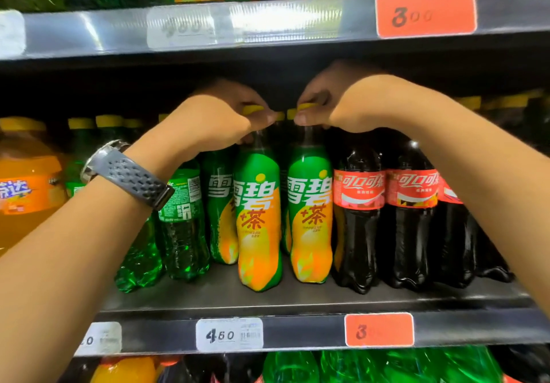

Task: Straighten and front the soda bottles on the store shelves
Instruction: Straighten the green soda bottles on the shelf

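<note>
Pinching one bottle top per hand — left hand (220, 120) curls round the left tea-soda bottle (259, 218), right hand (336, 105) round the right tea-soda bottle (311, 218), both near the shelf (297, 297) front. Slide level with the cola bottles (360, 189), labels facing out — keep them upright.

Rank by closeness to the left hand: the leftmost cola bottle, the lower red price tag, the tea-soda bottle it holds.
1. Tea-soda bottle, its cap held by the left hand.
2. Leftmost cola bottle, farther right.
3. Lower red price tag, shelf edge below.
</note>
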`<move>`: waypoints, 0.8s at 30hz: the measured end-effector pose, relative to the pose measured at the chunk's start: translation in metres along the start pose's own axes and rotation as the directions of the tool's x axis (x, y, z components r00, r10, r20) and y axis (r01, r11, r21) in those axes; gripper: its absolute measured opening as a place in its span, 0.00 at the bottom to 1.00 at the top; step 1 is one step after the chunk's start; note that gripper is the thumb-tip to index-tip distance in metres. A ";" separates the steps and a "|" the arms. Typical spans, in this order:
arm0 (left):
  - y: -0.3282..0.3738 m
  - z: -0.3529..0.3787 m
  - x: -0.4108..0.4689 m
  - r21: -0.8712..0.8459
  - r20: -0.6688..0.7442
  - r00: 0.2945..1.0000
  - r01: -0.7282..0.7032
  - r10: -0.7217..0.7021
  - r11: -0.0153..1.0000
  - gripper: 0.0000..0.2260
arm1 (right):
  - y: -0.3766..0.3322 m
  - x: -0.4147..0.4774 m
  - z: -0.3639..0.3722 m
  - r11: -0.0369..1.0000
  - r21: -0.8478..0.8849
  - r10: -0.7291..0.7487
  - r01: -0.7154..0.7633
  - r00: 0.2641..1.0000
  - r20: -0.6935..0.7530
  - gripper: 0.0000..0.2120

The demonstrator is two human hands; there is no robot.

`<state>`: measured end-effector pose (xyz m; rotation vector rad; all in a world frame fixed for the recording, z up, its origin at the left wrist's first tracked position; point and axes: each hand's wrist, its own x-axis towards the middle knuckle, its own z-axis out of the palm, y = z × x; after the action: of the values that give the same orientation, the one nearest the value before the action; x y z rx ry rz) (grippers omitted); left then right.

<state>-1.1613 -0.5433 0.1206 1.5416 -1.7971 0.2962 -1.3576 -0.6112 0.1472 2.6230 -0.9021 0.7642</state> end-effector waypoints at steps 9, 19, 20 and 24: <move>0.002 0.006 0.002 -0.059 -0.056 0.998 -0.031 0.027 0.998 0.18 | -0.002 -0.004 -0.001 0.998 0.063 0.011 -0.010 1.000 -0.018 0.15; -0.002 -0.004 0.009 -0.158 0.103 0.994 -0.013 0.029 0.987 0.09 | -0.006 -0.003 -0.004 0.994 0.061 0.085 -0.087 0.996 0.040 0.14; -0.003 -0.005 0.010 -0.170 0.123 0.992 -0.016 0.037 0.985 0.06 | -0.006 -0.003 -0.003 0.992 0.082 0.087 -0.091 0.995 0.052 0.14; -0.004 -0.002 0.011 -0.155 0.091 0.993 -0.061 0.076 0.986 0.04 | -0.007 -0.004 0.000 0.990 0.113 0.078 -0.085 0.995 0.068 0.11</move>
<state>-1.1566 -0.5514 0.1286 1.4112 -1.9042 0.1159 -1.3562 -0.6034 0.1445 2.7398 -1.0173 0.7795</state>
